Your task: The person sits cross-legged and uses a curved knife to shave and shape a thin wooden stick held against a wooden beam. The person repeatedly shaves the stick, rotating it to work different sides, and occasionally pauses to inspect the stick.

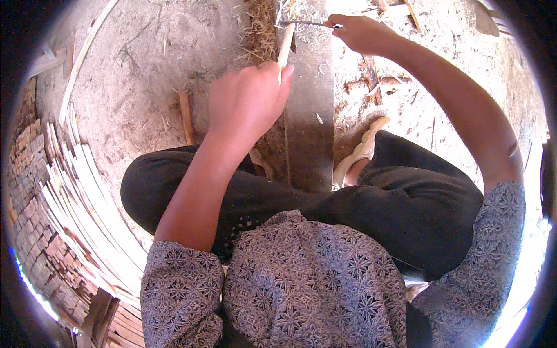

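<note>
Left hand [249,95] is wrapped round a pale stick [285,49] at the far left edge of the plank [311,110], probably to steady it, while the right hand [362,36], off the plank's right side, grips a thin blade [307,24] crossing the stick.

No readable text, label, brand, number or sign showing at any hour, from 12 o'clock round to 12 again.
</note>
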A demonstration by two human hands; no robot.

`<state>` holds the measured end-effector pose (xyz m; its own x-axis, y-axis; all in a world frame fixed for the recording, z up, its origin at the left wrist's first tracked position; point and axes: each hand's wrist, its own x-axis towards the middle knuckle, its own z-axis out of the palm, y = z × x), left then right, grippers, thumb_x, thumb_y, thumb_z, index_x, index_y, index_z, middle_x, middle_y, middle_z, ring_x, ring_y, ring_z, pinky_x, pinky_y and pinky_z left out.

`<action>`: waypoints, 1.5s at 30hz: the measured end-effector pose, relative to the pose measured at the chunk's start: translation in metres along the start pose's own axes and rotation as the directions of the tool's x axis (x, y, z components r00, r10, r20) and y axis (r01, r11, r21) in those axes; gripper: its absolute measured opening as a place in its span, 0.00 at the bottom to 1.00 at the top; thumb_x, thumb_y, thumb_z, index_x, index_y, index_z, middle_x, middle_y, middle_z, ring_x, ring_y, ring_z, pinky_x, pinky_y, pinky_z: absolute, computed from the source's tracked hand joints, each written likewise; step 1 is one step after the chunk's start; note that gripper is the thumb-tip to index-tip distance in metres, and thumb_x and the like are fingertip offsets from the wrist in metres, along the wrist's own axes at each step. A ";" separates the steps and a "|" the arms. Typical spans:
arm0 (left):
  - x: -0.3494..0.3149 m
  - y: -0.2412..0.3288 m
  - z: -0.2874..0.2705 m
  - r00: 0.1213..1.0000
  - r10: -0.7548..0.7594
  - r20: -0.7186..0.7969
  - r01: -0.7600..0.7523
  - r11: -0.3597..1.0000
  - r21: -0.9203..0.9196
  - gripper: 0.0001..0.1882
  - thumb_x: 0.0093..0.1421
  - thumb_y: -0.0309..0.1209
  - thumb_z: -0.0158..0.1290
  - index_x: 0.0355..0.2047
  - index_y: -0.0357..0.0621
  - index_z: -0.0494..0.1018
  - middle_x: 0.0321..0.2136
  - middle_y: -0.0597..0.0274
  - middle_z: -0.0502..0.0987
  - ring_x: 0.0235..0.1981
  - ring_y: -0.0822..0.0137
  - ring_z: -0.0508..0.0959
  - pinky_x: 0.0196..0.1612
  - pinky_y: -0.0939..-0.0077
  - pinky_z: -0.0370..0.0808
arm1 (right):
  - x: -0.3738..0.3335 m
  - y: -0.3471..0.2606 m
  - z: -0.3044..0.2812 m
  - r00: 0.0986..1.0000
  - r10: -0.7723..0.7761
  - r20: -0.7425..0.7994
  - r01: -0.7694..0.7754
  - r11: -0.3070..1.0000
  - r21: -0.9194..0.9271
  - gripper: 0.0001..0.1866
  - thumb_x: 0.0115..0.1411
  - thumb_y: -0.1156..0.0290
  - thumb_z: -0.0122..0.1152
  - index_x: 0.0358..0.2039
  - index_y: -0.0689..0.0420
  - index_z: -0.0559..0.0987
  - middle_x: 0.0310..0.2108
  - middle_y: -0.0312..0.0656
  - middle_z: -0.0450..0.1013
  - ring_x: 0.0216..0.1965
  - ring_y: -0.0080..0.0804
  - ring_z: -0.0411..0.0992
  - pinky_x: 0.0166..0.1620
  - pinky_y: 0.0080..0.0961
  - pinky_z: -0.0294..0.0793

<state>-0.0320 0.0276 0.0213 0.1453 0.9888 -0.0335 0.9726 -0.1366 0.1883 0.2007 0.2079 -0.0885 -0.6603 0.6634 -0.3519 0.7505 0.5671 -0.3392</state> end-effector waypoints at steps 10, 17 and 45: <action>-0.007 -0.007 0.002 0.999 -0.038 0.017 0.038 0.999 0.009 0.21 0.68 0.44 0.50 0.23 0.45 0.79 0.14 0.53 0.77 0.17 0.51 0.80 0.21 0.57 0.76 | -0.059 -0.073 -0.025 0.998 -0.043 -0.038 0.049 0.983 0.178 0.16 0.71 0.63 0.50 0.56 0.50 0.73 0.24 0.51 0.75 0.29 0.45 0.79 0.36 0.46 0.76; 0.001 -0.003 -0.001 0.999 -0.026 0.020 0.026 0.999 -0.019 0.21 0.68 0.44 0.50 0.23 0.45 0.79 0.15 0.52 0.78 0.17 0.51 0.81 0.21 0.57 0.76 | -0.013 -0.028 -0.014 0.998 -0.063 -0.008 0.062 0.998 -0.030 0.16 0.70 0.64 0.50 0.56 0.50 0.72 0.27 0.52 0.77 0.31 0.49 0.80 0.37 0.47 0.78; 0.002 0.000 0.003 0.997 -0.052 0.063 0.055 0.998 -0.042 0.23 0.69 0.47 0.48 0.25 0.42 0.77 0.17 0.46 0.78 0.21 0.43 0.80 0.26 0.49 0.77 | -0.002 -0.017 -0.009 1.000 -0.012 0.000 0.012 1.000 -0.005 0.17 0.72 0.62 0.49 0.58 0.49 0.71 0.26 0.52 0.77 0.30 0.47 0.79 0.36 0.47 0.76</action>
<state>-0.0311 0.0298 0.0182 0.1059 0.9888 -0.1052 0.9706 -0.0798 0.2270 0.1895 0.2006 -0.0741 -0.6692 0.6568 -0.3476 0.7428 0.5772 -0.3393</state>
